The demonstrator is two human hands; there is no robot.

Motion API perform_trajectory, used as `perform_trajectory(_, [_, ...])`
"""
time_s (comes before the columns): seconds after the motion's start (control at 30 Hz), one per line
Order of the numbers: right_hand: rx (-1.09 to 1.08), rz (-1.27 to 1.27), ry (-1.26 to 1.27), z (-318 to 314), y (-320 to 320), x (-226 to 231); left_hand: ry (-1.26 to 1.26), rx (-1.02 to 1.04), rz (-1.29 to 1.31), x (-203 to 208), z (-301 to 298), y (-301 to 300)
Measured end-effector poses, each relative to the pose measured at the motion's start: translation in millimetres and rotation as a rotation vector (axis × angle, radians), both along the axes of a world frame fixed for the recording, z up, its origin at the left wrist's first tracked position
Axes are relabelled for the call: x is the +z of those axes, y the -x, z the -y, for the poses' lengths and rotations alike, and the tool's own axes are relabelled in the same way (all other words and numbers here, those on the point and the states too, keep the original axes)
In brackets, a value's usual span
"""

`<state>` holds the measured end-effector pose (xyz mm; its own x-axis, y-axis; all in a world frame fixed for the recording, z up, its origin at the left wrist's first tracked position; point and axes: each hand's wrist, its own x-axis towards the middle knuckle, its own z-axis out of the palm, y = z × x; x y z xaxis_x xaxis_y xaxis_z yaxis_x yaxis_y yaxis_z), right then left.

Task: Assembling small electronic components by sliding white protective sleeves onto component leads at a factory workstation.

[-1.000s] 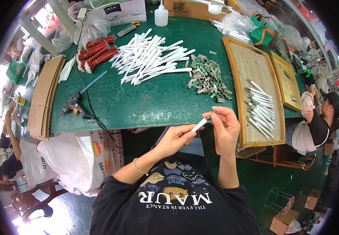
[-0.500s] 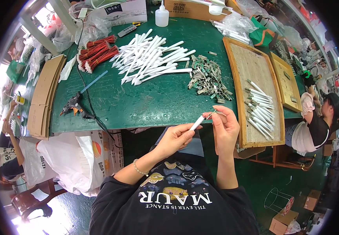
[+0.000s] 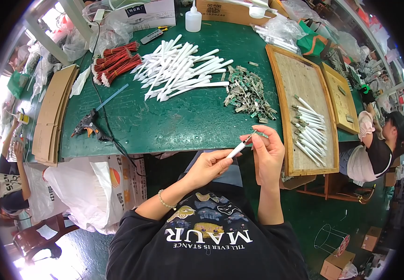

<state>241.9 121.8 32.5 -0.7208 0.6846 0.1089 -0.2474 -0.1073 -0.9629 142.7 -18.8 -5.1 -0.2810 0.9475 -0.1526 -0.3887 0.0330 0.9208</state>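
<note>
My left hand (image 3: 207,167) is closed round a slim white plastic tube (image 3: 236,150), tilted up to the right. At the tube's upper end my right hand (image 3: 269,150) pinches a small circuit board (image 3: 249,138) between thumb and fingers. The fingers partly cover the board, and whether it sits inside the tube I cannot tell. Beyond my hands on the green table lies a heap of similar small circuit boards (image 3: 249,93). Left of it is a large pile of white pointed tubes (image 3: 178,67). Bundles of red wires (image 3: 118,63) lie farther left.
On the right a wooden-framed tray (image 3: 290,105) holds several white tubes with metal ends. A glue gun (image 3: 90,127) with its cable rests at the table's left. A white squeeze bottle (image 3: 193,19) stands at the back. Cardboard sheets (image 3: 52,116) line the left edge. Other people sit on both sides.
The white tube has shifted slightly up and right, closer to my right fingers. Reddish wire seen at its end before is now less visible. The right hand has barely moved.
</note>
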Motion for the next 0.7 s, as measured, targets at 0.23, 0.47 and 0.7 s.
perform_trajectory(0.23, [-0.003,0.023,-0.001,-0.3,-2.0,1.7,-0.013,0.007,0.012,1.5,0.5,0.6])
perform_trajectory(0.47, [0.028,0.054,-0.057,0.9,-1.1,1.5,0.013,0.023,0.012,-0.3,1.1,0.5])
perform_trajectory(0.7, [-0.001,0.030,-0.085,1.5,-0.3,0.7,-0.001,0.038,-0.036,-2.3,1.5,1.0])
